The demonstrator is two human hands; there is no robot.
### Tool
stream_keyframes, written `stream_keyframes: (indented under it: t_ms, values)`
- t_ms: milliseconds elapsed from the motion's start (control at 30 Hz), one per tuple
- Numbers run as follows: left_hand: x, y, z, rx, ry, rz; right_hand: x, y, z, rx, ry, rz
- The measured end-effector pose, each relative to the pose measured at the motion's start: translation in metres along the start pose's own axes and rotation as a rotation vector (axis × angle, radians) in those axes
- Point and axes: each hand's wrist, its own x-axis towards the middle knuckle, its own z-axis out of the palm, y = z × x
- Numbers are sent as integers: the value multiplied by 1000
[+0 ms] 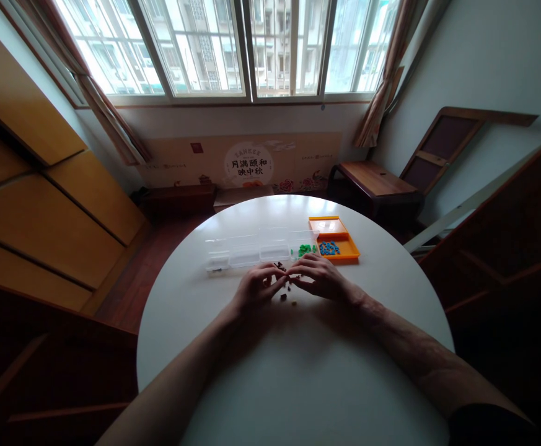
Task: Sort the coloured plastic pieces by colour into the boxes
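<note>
My left hand [259,286] and my right hand [319,277] meet fingertip to fingertip above the white table. Their fingers are pinched together on something too small to make out. Small dark pieces [279,266] lie scattered around the fingertips, partly hidden by them. Nearer to me rest a larger dark piece [284,297] and a tiny yellowish piece [294,303]. Just beyond the hands lies a clear plastic compartment box [242,255] with its lid up; green pieces [306,249] fill its right end. Beside it, an orange case [351,254] holds blue pieces [329,248].
The round white table [298,384] spreads out beneath my forearms. Past its far edge stand a wooden stool [377,179] and a long printed panel [307,155] under the window. Wooden cabinets [42,210] line the left side, and a folded wooden chair [451,148] leans at right.
</note>
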Motion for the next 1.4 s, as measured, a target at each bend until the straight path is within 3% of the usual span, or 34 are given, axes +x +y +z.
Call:
stream_keyframes:
  t_ms: [200,400,633,1033,1400]
  values:
    - [1,0,-8,32,71,-28,0,-1,-4,-21,20,1]
    - [5,0,-26,184,309,-131,0,0,-12,-34,-43,67]
    - [4,-8,-45,448,439,-220,-1,-2,-22,-20,-122,107]
    - [2,-19,-56,632,375,-430,-10,9,-26,-45,-215,163]
    - [1,-18,-59,706,323,-449,-12,15,-25,-71,-204,151]
